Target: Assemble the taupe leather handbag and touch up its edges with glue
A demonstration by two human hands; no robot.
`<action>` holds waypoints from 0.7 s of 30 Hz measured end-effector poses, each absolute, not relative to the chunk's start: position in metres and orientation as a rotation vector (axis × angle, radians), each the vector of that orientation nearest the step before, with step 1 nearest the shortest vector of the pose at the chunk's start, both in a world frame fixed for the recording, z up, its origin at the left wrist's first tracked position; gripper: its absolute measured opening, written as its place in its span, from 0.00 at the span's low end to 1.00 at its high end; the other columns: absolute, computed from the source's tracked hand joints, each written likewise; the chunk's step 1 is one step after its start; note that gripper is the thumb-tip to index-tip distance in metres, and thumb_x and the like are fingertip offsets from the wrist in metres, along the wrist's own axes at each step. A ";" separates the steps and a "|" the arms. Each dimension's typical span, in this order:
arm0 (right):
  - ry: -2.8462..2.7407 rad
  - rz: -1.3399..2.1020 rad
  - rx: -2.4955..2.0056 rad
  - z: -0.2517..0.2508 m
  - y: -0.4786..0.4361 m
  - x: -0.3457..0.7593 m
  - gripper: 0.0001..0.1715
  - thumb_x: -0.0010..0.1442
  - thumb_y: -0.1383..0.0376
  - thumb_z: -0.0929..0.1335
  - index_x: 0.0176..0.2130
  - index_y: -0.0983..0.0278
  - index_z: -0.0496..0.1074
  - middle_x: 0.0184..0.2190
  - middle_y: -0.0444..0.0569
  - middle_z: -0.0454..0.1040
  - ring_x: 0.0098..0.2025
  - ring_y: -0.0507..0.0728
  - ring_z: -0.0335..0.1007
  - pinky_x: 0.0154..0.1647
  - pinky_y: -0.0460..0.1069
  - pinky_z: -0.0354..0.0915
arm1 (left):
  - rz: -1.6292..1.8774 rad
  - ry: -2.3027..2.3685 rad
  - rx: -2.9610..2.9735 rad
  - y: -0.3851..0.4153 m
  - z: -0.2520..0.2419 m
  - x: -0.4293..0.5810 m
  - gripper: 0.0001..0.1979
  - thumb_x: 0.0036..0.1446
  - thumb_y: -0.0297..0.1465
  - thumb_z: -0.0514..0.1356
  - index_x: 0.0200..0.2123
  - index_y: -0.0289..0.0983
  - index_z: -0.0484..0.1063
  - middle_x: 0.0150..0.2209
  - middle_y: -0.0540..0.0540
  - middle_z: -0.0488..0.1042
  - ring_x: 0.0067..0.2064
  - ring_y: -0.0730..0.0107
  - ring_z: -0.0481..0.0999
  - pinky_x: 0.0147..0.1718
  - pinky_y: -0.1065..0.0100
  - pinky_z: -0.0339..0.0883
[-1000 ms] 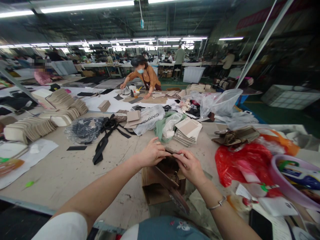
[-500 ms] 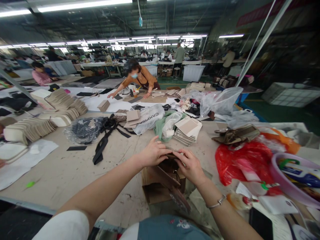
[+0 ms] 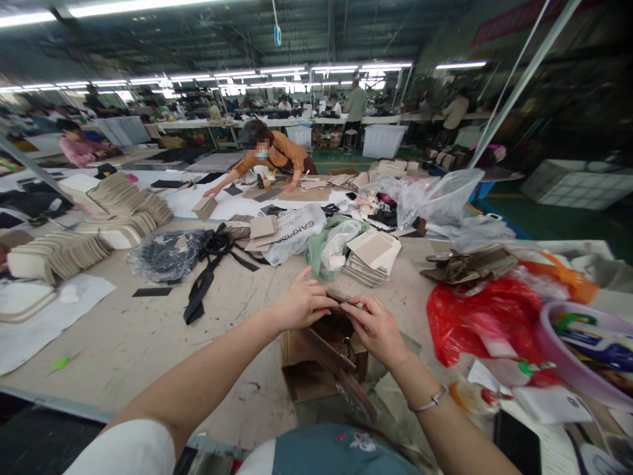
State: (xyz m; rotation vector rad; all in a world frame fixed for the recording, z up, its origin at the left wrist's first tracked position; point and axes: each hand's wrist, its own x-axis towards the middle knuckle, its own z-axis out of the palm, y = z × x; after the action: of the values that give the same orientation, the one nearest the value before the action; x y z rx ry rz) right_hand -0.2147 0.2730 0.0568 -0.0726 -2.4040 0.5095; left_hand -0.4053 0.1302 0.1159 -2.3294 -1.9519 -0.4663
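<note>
On the surface (image 3: 123, 336) lie black straps (image 3: 195, 307); the worker's left hand (image 3: 302, 305), nearly closed, pinches the rim of a brown bag (image 3: 321, 348) in front, the right hand (image 3: 376, 326) likewise; farther right, a red plastic bag (image 3: 448, 330).

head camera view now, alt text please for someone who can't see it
A person's left hand and right hand hold the far edge of a brown bag-like item on a cluttered worktable. Beyond it lie stacked pale panels, with a red plastic bag to the right; farther back, a co-worker leans forward.
</note>
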 end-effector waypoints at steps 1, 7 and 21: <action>-2.406 0.509 -0.073 0.057 0.273 -0.215 0.19 0.62 0.71 0.63 0.51 0.58 0.71 0.45 0.52 0.69 0.44 0.57 0.66 0.43 0.53 0.68 | -0.459 -1.954 -2.334 0.130 0.116 -0.405 0.11 0.61 0.34 0.55 0.45 0.45 0.75 0.32 0.49 0.76 0.39 0.67 0.72 0.62 0.45 0.39; -2.396 0.514 -0.080 0.058 0.271 -0.215 0.16 0.62 0.69 0.64 0.49 0.59 0.72 0.44 0.52 0.70 0.44 0.57 0.67 0.44 0.53 0.68 | -0.435 -1.987 -2.308 0.132 0.116 -0.403 0.12 0.60 0.35 0.57 0.45 0.42 0.75 0.32 0.48 0.76 0.38 0.65 0.72 0.61 0.44 0.41; -2.411 0.534 -0.104 0.062 0.268 -0.217 0.14 0.62 0.67 0.64 0.48 0.58 0.72 0.43 0.52 0.71 0.42 0.57 0.68 0.41 0.52 0.69 | -0.430 -1.962 -2.279 0.134 0.112 -0.401 0.09 0.59 0.34 0.57 0.39 0.42 0.77 0.31 0.48 0.76 0.38 0.66 0.71 0.60 0.44 0.43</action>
State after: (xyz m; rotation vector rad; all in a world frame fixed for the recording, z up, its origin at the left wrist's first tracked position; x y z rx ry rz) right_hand -0.2168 0.2684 0.0622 -0.1040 -2.4108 0.5337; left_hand -0.4009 0.1339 0.1117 -2.2788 -1.9619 -0.4301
